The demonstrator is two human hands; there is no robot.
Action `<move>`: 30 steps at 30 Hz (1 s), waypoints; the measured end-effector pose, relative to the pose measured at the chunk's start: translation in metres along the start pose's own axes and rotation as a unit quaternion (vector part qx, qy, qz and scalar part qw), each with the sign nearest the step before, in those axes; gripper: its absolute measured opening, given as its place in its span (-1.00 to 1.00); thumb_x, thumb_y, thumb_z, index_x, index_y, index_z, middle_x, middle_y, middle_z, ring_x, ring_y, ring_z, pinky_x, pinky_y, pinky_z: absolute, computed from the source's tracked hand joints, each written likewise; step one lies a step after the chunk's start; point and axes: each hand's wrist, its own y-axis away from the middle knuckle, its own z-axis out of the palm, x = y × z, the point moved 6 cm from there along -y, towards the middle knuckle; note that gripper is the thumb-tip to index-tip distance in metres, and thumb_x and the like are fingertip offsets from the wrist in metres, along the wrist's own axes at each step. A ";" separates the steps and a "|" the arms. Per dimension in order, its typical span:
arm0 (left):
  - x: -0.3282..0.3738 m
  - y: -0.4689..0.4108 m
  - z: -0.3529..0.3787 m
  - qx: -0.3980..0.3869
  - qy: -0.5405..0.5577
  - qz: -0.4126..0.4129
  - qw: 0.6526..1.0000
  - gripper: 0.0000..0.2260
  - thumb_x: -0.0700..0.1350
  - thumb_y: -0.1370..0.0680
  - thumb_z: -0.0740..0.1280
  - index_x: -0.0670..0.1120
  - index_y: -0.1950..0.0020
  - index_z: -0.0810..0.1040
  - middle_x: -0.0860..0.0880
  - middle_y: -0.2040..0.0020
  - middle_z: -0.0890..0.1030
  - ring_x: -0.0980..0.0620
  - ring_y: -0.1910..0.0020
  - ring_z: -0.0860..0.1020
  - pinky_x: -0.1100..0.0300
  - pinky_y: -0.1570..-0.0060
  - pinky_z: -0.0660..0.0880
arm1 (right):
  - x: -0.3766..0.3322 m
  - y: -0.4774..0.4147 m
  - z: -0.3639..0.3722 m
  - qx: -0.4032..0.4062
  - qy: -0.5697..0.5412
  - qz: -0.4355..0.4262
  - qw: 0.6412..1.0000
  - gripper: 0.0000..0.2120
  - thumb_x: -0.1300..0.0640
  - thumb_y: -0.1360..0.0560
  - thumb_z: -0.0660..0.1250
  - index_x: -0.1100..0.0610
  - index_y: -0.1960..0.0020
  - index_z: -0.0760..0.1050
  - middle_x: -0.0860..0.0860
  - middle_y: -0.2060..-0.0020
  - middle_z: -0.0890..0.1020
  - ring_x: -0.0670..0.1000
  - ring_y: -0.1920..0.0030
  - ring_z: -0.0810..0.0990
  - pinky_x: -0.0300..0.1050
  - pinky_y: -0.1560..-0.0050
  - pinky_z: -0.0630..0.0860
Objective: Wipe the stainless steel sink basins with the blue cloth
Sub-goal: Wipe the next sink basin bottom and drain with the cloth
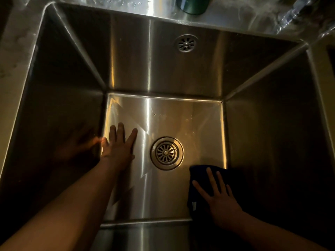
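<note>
Hands [117, 147] flat; cloth [201, 180] lengthwise near-far.

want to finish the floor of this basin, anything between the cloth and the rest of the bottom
Mostly clear. The blue cloth sits under the right hand in the near right corner. Only the left hand, flat on the sink floor left of the drain, lies in its path.

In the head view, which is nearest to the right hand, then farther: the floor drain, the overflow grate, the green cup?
From the right hand:
1. Floor drain, on the basin bottom, up-left of it.
2. Overflow grate, on the back wall.
3. Green cup, on the ledge behind the sink.
</note>
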 end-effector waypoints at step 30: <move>-0.001 0.000 0.001 -0.004 0.017 0.005 1.000 -0.21 0.06 -0.54 0.30 0.19 -0.54 -0.23 -0.15 -0.53 -0.35 -0.25 -0.49 -0.35 -0.25 -0.44 -0.02 | -0.002 -0.111 -0.207 0.217 -0.181 0.073 0.956 0.09 0.07 -0.44 0.44 -0.09 -0.52 -0.42 0.05 -0.54 -0.31 0.32 -0.51 -0.25 0.40 -0.42 0.07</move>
